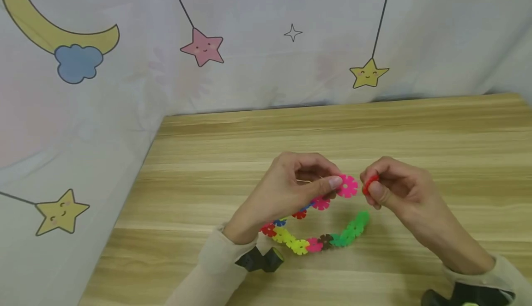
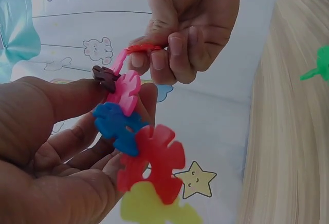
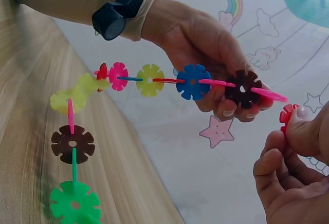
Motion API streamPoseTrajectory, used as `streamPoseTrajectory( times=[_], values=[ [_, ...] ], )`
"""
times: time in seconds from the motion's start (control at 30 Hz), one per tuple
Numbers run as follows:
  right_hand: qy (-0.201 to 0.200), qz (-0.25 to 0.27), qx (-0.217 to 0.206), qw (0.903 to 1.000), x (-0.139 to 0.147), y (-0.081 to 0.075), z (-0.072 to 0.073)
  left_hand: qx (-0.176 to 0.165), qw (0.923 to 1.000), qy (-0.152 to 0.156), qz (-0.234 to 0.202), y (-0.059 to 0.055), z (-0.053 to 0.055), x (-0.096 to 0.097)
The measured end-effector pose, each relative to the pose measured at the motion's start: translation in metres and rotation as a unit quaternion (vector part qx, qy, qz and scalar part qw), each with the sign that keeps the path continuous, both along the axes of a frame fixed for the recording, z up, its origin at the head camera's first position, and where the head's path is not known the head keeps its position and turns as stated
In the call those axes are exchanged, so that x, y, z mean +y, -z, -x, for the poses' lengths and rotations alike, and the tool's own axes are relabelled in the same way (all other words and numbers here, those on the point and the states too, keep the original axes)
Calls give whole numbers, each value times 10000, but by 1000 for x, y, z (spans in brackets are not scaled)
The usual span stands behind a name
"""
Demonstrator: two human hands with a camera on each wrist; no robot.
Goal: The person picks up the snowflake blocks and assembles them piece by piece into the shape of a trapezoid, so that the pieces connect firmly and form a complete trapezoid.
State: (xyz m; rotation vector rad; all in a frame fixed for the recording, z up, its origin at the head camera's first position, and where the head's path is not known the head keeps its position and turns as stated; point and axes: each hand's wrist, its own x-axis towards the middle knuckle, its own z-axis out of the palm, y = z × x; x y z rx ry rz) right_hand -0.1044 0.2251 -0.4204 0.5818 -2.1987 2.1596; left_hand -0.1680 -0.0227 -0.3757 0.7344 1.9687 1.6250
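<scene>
A chain of flower-shaped plastic discs, in pink, brown, yellow, red, blue and green, curves across the table below the hands. My left hand pinches it close to one end, with thumb and fingers at a brown disc. From that grip a pink disc sticks out as the chain's end. My right hand holds a single red disc between thumb and fingers. In the head view a small gap separates the red disc from the pink one. The chain's other end is green.
The wooden table reaches back to a white cloth printed with stars, a moon and clouds. Another stretch of cloth hangs along the table's left edge. Black wrist cameras sit at both cuffs.
</scene>
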Motion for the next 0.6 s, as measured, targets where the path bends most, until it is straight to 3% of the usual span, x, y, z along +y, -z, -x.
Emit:
streamPoseTrajectory(
  times=[0.27, 0.6],
  values=[
    [231, -83, -218, 9995, 0, -3, -2, 54, 10000, 38, -65, -1, 0, 0],
    [715, 352, -147, 9967, -1, -3, -3, 5, 9996, 178, -203, 1, 0, 1]
  ],
)
